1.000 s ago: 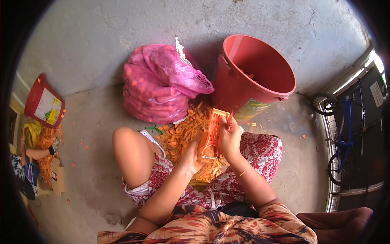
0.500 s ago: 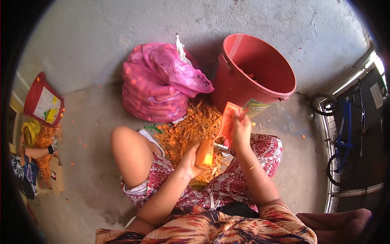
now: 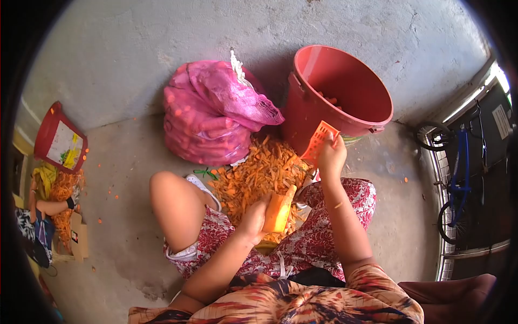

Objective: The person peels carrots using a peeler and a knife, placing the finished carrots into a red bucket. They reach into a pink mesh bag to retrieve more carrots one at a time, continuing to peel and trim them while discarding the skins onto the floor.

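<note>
**While the left hand (image 3: 254, 217) grips a carrot (image 3: 277, 214), the right hand (image 3: 331, 156) holds an orange peeler (image 3: 320, 138)**

Fingers curl closed around both things, the carrot above a heap of peelings (image 3: 243, 186), the peeler apart from it, near the red bucket (image 3: 298, 116). A pink sack (image 3: 199, 129) stands beside the bucket.

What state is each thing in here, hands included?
Left hand: closed on carrot
Carrot: visible side peeled
Right hand: gripping peeler
Peeler: apart from carrot
Peelings: loosely heaped
Pink sack: bulging with carrots
Large red bucket: open, pieces inside
</note>
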{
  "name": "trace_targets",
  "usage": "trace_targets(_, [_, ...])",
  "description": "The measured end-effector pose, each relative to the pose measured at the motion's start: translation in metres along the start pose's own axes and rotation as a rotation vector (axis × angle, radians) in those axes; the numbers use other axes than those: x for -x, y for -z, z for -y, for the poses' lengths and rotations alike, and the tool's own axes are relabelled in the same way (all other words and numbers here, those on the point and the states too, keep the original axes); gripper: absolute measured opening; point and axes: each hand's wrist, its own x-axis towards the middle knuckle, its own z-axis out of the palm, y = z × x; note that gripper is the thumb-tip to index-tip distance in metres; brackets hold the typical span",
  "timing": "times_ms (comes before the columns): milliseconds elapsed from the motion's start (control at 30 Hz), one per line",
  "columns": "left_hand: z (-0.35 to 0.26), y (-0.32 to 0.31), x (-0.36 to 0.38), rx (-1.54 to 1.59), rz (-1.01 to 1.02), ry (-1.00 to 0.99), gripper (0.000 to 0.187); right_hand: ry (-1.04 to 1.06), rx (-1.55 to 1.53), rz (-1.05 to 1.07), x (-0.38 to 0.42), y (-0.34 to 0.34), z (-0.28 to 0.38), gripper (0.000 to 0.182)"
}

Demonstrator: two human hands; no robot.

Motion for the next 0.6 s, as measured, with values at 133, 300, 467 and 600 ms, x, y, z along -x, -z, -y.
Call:
trace_targets(133, [-0.003,-0.003,-0.005,0.008,-0.147,-0.088,0.044,-0.004,-0.115,0.224,0.048,0.013,0.044,0.016])
trace_targets(300, [-0.001,-0.006,-0.012,0.119,-0.081,-0.125,0.036,0.303,0.06,0.197,0.078,0.004,0.029,0.018])
trace_targets(467, [0.017,0.0,0.0,-0.007,-0.079,-0.022,0.046,0.173,-0.026,-0.073,0.012,0.01,0.013,0.023])
trace_targets(600, [0.014,0.009,-0.007,0.275,-0.156,-0.02,0.043,0.021,-0.239,0.097,0.03,0.024,0.048,0.02])
